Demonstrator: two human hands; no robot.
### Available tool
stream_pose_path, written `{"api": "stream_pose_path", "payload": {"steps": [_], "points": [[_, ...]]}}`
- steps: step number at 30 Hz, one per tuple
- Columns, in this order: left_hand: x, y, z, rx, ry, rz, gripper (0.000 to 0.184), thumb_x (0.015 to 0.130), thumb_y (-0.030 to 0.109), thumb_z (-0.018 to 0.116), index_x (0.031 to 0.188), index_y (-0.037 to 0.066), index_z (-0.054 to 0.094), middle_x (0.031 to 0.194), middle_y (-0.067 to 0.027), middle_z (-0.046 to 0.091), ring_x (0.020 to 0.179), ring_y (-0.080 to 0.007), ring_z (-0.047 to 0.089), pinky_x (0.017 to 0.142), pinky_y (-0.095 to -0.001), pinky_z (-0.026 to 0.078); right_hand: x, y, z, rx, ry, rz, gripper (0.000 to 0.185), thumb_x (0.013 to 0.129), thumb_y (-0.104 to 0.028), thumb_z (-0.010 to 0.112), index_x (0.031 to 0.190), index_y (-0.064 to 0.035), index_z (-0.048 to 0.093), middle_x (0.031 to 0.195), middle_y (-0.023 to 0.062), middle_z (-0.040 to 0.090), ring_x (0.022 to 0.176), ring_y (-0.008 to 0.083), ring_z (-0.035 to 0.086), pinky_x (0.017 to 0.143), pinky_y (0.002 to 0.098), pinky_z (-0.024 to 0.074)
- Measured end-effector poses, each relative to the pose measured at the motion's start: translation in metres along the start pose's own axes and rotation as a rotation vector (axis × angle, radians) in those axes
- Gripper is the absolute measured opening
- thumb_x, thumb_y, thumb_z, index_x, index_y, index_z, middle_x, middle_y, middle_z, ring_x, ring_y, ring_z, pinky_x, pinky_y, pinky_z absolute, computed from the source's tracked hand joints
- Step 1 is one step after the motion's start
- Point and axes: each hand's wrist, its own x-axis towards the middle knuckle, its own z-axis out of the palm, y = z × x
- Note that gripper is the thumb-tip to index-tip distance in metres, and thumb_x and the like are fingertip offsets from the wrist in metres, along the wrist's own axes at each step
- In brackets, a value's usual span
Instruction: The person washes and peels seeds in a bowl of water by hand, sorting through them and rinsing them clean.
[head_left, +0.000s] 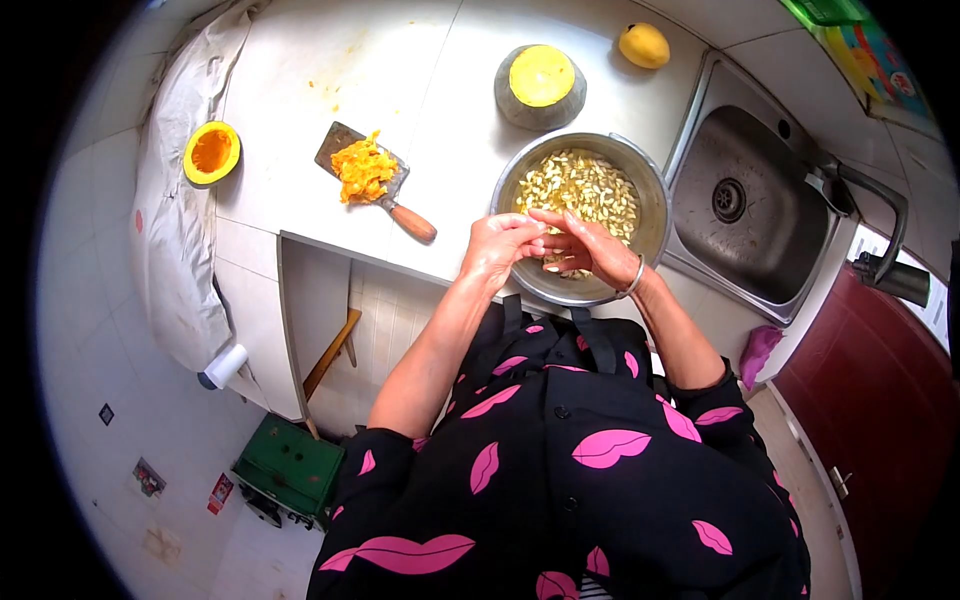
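Observation:
A metal pot (655,200) holds many pale seeds (585,190) and stands at the counter's front edge. Over its near left rim, my left hand (500,245) has its fingers bent together in a pinch. My right hand (590,245) is over the seeds, its fingertips meeting those of my left hand and its fingers partly curled. Whatever lies between the fingertips is too small to make out. To the left, orange pulp (364,170) is heaped on the blade of a cleaver (410,222) with a wooden handle.
Behind the pot, a yellow-topped piece (541,76) rests on a grey bowl (548,118). A yellow fruit (644,46) lies near the wall. At right is a sink (755,200) with a faucet (890,215). A hollowed yellow piece (211,153) sits far left.

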Motion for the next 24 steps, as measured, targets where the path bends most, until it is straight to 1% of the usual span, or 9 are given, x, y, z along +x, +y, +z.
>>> {"api": "stream_pose_path", "payload": {"steps": [6, 11, 12, 15, 17, 19, 21, 22, 24], "points": [[-0.004, 0.010, -0.018, -0.187, -0.080, 0.045, 0.008, 0.086, 0.003, 0.065, 0.091, -0.002, 0.063, 0.082, -0.0087, 0.065, 0.068, -0.0148, 0.063, 0.065, -0.0273, 0.056, 0.002, 0.001, -0.001, 0.121, -0.017, -0.012, 0.066, 0.098, -0.058, 0.028, 0.145, -0.0125, 0.036, 0.133, 0.0169, 0.053, 0.120, 0.0235, 0.054, 0.094, 0.0338, 0.0481], [-0.013, 0.048, -0.055, -0.019, 0.121, 0.278, 0.006, 0.087, 0.005, 0.065, 0.090, 0.000, 0.063, 0.082, -0.0079, 0.065, 0.066, -0.0142, 0.063, 0.066, -0.0267, 0.055, 0.000, 0.001, -0.007, 0.066, 0.031, 0.045, 0.065, 0.099, -0.055, 0.028, 0.146, -0.0109, 0.033, 0.134, 0.0164, 0.051, 0.120, 0.0239, 0.053, 0.097, 0.0363, 0.0463], [-0.014, 0.058, -0.067, 0.134, 0.236, 0.349, 0.007, 0.088, 0.005, 0.063, 0.090, 0.000, 0.064, 0.081, -0.0074, 0.065, 0.066, -0.0131, 0.062, 0.065, -0.0256, 0.054, -0.001, 0.003, -0.007, 0.064, 0.079, 0.038, 0.061, 0.099, -0.054, 0.030, 0.143, -0.0125, 0.040, 0.128, 0.0128, 0.057, 0.115, 0.0194, 0.057, 0.092, 0.0335, 0.0493], [-0.010, 0.082, -0.106, 0.559, 0.530, 0.630, 0.015, 0.091, 0.009, 0.058, 0.094, -0.002, 0.068, 0.078, -0.0061, 0.065, 0.067, -0.0100, 0.061, 0.064, -0.0230, 0.051, 0.001, 0.006, -0.013, 0.007, 0.167, 0.076, 0.059, 0.100, -0.051, 0.031, 0.141, -0.0098, 0.042, 0.126, 0.0121, 0.058, 0.114, 0.0184, 0.057, 0.088, 0.0321, 0.0498], [-0.001, 0.089, -0.136, 0.942, 0.678, 0.746, 0.019, 0.088, 0.011, 0.058, 0.097, -0.002, 0.068, 0.082, -0.0156, 0.068, 0.075, -0.0244, 0.067, 0.071, -0.0345, 0.052, 0.001, 0.005, -0.011, 0.120, 0.168, 0.045, 0.057, 0.101, -0.049, 0.033, 0.139, -0.0085, 0.045, 0.124, 0.0120, 0.059, 0.113, 0.0181, 0.058, 0.087, 0.0319, 0.0498], [-0.004, 0.098, -0.143, 1.139, 0.715, 0.866, 0.018, 0.087, 0.009, 0.059, 0.098, -0.001, 0.068, 0.089, -0.0195, 0.067, 0.084, -0.0341, 0.066, 0.073, -0.0396, 0.052, -0.001, 0.005, -0.014, 0.128, 0.219, 0.042, 0.055, 0.101, -0.047, 0.034, 0.137, -0.0073, 0.047, 0.121, 0.0118, 0.061, 0.111, 0.0179, 0.059, 0.086, 0.0320, 0.0501], [-0.003, 0.106, -0.145, 1.305, 0.762, 0.987, 0.015, 0.084, 0.009, 0.063, 0.096, 0.001, 0.068, 0.089, -0.0193, 0.066, 0.083, -0.0358, 0.065, 0.073, -0.0418, 0.052, 0.001, 0.010, -0.019, 0.033, 0.306, 0.066, 0.052, 0.102, -0.044, 0.034, 0.134, -0.0062, 0.050, 0.119, 0.0116, 0.062, 0.109, 0.0176, 0.060, 0.085, 0.0324, 0.0506], [-0.002, 0.108, -0.148, 1.380, 0.782, 0.987, 0.015, 0.081, 0.008, 0.066, 0.096, 0.004, 0.068, 0.088, -0.0166, 0.064, 0.080, -0.0351, 0.064, 0.071, -0.0422, 0.052, 0.001, 0.013, -0.019, 0.003, 0.394, 0.045, 0.045, 0.102, -0.036, 0.038, 0.130, -0.0045, 0.053, 0.107, 0.0104, 0.066, 0.095, 0.0183, 0.066, 0.079, 0.0331, 0.0535], [-0.003, 0.111, -0.143, 1.456, 0.835, 0.896, 0.013, 0.081, 0.008, 0.066, 0.094, 0.006, 0.068, 0.088, -0.0140, 0.061, 0.080, -0.0337, 0.063, 0.070, -0.0422, 0.052, 0.005, 0.030, -0.029, -0.175, 0.436, -0.001, 0.041, 0.101, -0.031, 0.041, 0.127, -0.0017, 0.053, 0.098, 0.0094, 0.068, 0.086, 0.0172, 0.068, 0.074, 0.0337, 0.0549]]}}
